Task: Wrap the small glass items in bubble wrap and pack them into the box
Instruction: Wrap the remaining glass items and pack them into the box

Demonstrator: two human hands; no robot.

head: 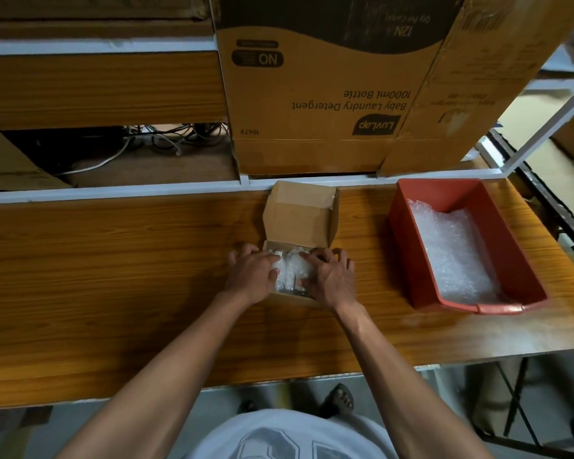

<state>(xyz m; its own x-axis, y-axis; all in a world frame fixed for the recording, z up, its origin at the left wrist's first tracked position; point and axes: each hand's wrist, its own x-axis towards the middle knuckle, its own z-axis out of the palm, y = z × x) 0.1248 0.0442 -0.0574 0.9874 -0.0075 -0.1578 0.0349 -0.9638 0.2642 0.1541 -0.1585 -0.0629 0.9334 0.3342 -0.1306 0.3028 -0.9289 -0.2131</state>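
A wood-grain table (113,260) runs across the room under white shelving, with large cartons stacked along the far side. In the middle of it, close to the far edge, sits a small cardboard box (299,223), its lid flap standing open toward the shelves. Inside it lie glass items wrapped in bubble wrap (294,270), packed side by side and filling the near half of the opening.

Both forearms reach in from the near edge and meet over the box. The left hand (252,273) lies palm down on the box's left side, fingers bent over the far-left corner, thumb touching the wrapped bundle. The right hand (330,276) lies palm down on the right side, fingers spread and slightly bent, their tips pressing on the wrap. Neither hand is clearly gripping anything; they rest and press on the contents and the box edges.

To the right, well apart from the box, stands a red plastic bin (517,266) holding loose sheets of bubble wrap (451,246). Behind the box a big carton (312,77) with upside-down print reads "Baby Laundry Detergent". On the far left, cables (120,154) lie on a lower shelf.
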